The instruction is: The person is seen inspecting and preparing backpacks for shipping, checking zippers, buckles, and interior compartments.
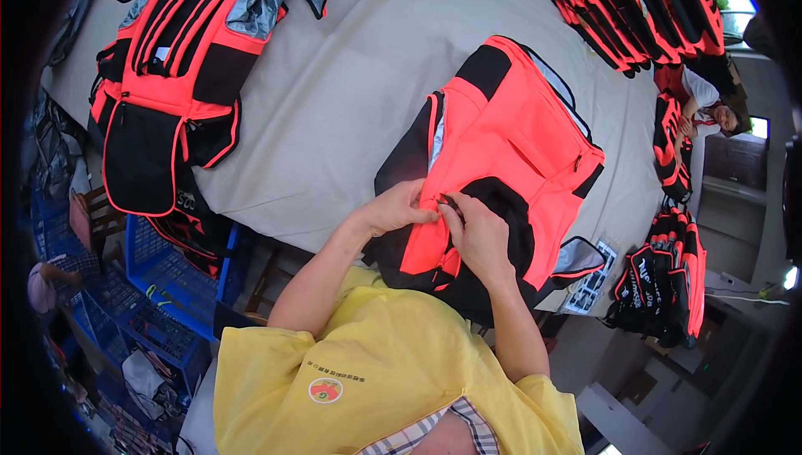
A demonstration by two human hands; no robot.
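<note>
A coral-red and black backpack (pixel 497 137) lies flat in front of me, its lower end at the near table edge. My left hand (pixel 394 208) is closed, pinching the red fabric at the bag's near left part. Close beside it, my right hand (pixel 478 233) is closed too, thumb and fingertips pressed together against the same spot. A small dark bit shows at the right fingertips; I cannot tell whether it is a zipper pull or a small tool. Silvery lining shows at an opening on the bag's left side.
The table has a grey cloth cover (pixel 334 104). Another red and black backpack (pixel 180 87) lies at the far left. Stacked bags (pixel 635 4) fill the far right, with more bags (pixel 664 275) along the right edge. Blue crates (pixel 171 271) stand below left. A person (pixel 706 108) is beyond the right side.
</note>
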